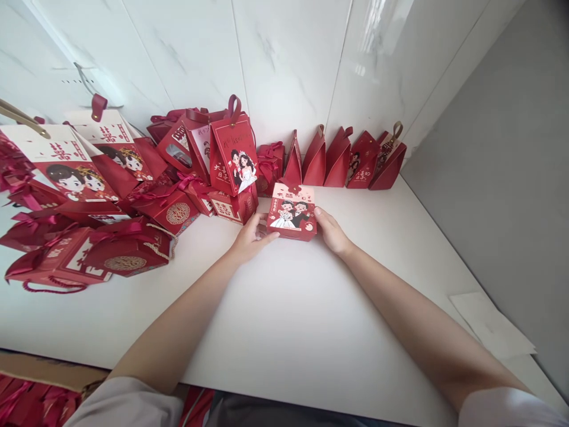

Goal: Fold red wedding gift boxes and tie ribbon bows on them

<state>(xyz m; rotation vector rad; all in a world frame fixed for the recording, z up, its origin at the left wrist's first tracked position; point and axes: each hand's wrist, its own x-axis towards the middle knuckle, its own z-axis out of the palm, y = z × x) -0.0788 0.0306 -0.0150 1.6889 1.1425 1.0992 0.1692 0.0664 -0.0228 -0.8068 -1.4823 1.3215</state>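
The red printed box (292,220) is just above the middle of the white surface (267,320), between the person's two hands. Its picture of a couple faces the person, print upright to them, and its pale end with the red strap points away towards the tiled wall (288,65); length and breadth look too alike to tell the long axis. The left hand (252,238) is closed on the left side, thumb at the near corner; the right hand (332,230) presses the right side, thumb near the upper edge. Behind stands a row of five pointed red boxes (336,160). Further left lies a heap of ribboned boxes (171,214), and far right, some white sheets (491,323)
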